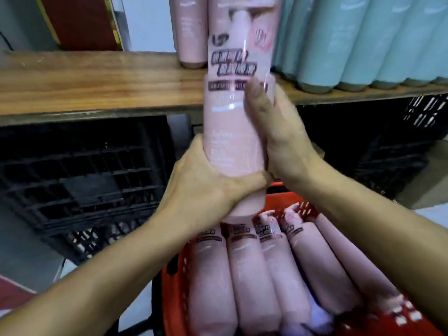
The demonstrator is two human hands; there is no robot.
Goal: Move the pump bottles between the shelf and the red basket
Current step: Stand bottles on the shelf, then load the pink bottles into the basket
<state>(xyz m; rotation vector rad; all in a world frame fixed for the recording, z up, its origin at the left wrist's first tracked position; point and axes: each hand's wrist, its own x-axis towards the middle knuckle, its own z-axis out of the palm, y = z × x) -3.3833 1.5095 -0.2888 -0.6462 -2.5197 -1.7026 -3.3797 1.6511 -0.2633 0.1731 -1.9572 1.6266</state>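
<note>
1. Dead centre of the frame: a pink pump bottle (232, 132) held upright in the air, wrapped in clear film with dark lettering near the top (way too blurry to read)
2. The left hand (206, 187) grips its lower part, with the thumb across the front and the fingers curled round behind
3. The right hand (278, 137) is clamped on the bottle's right side a bit higher up, thumb pointing up along the front. The two hands touch where the left thumb ends
4. So the bottle hangs in front of the edge of the wooden shelf (97, 86) and above the red basket (174, 287), touching neither as far as I can tell
5. Bottom centre to lower right: the basket holds lying bottles (252, 282), all pink, packed side by side with their tops toward the far rim
6. Top centre, right behind the held one: standing pink bottles (191, 32) on the shelf
7. Upper right: pale teal bottles (339, 44) stand in a tight row on the same board
8. Below the shelf, left and right: black crates (84, 175)
9. Upper left corner: a red box (80, 23) with a yellow edge
</note>
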